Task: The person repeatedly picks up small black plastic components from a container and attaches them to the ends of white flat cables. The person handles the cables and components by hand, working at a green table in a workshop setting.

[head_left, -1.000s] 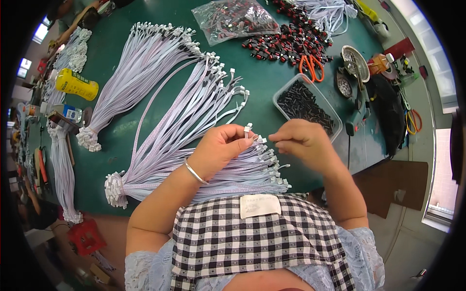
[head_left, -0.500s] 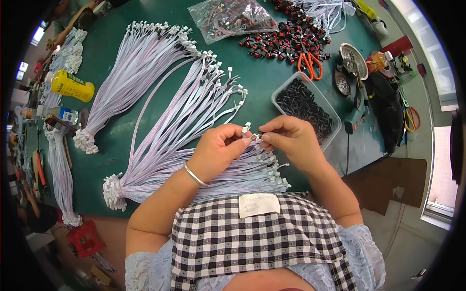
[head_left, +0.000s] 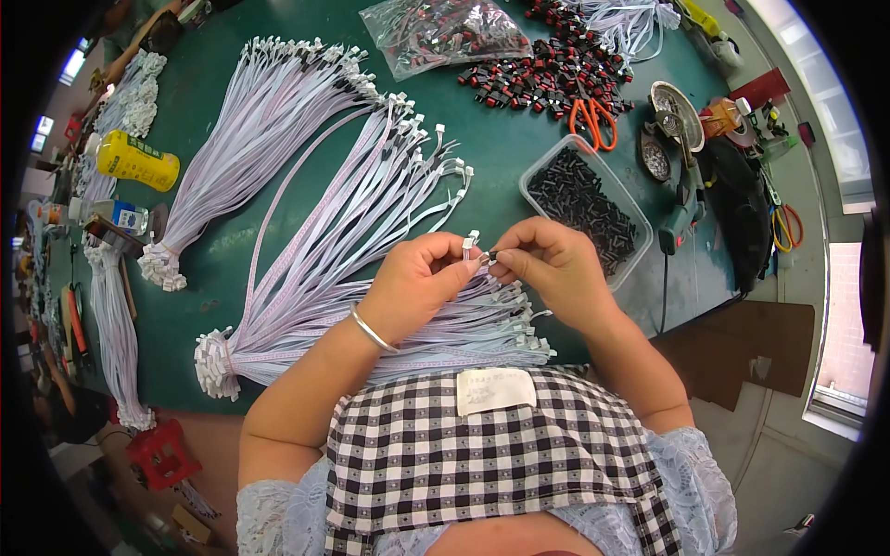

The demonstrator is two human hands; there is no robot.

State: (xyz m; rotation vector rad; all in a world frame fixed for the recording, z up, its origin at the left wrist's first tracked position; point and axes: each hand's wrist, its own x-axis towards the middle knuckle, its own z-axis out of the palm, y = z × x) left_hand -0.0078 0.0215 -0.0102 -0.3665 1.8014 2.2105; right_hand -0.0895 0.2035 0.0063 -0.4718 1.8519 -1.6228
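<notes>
My left hand (head_left: 425, 276) is closed on a white ribbon cable, pinching it between thumb and fingers just below its end. A small white connector (head_left: 471, 239) stands up past the fingertips. My right hand (head_left: 553, 269) pinches a tiny black piece (head_left: 491, 256), seemingly a short sleeve, against the split wire ends; the fingertips hide most of it. Both hands nearly meet above a fanned bundle of white ribbon cables (head_left: 315, 278), tied at its left end. To the right of my right hand sits a clear plastic box (head_left: 640, 264) of short black tubes (head_left: 582, 199).
A second cable bundle (head_left: 246, 139) lies farther left, near a yellow bottle (head_left: 137, 161). Red-and-black parts (head_left: 547, 79), a clear bag (head_left: 445, 37) and orange-handled scissors (head_left: 593, 126) occupy the far side. On the right are a metal dish (head_left: 677, 111) and a green-handled tool (head_left: 681, 222).
My right hand has shifted slightly left, bringing its fingertips and the black piece closer to the wire ends. My left hand has barely moved.
</notes>
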